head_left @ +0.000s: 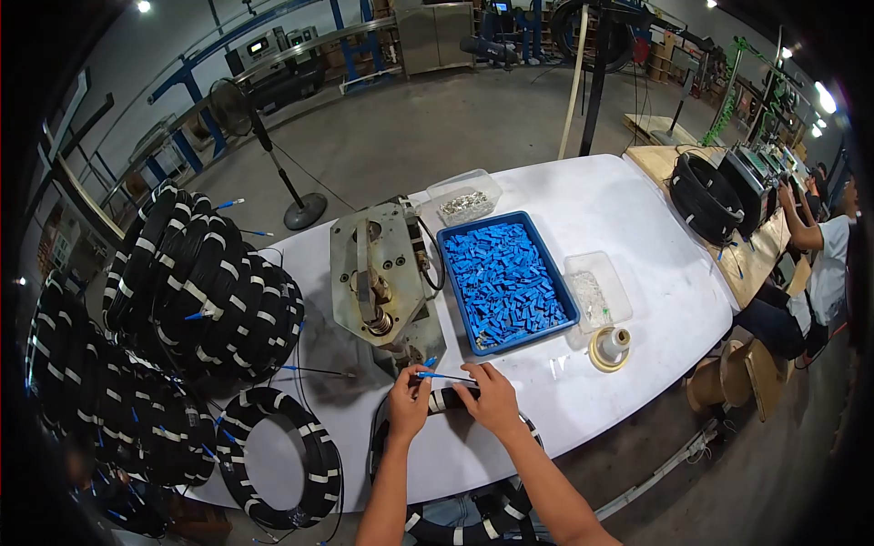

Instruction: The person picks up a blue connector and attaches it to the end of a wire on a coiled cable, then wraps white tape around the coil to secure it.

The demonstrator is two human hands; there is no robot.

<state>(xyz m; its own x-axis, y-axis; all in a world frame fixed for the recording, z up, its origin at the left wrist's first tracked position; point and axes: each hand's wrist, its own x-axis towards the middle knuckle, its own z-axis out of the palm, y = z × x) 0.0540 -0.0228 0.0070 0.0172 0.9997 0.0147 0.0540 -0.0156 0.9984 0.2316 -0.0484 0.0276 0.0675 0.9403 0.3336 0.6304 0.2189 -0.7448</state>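
At the table's near edge, my left hand is closed on a blue connector at a cable end. To its right, my right hand pinches the thin black cable leading from that connector. Below both hands lies a black cable coil with white ties, partly hidden by my hands and forearms. Just beyond the hands stands a metal press machine. A blue tray full of small blue connector parts is to the machine's right.
Stacked black coils fill the left side, with a single coil nearer. Clear boxes and a tape roll are around the tray. A co-worker sits at the far right bench.
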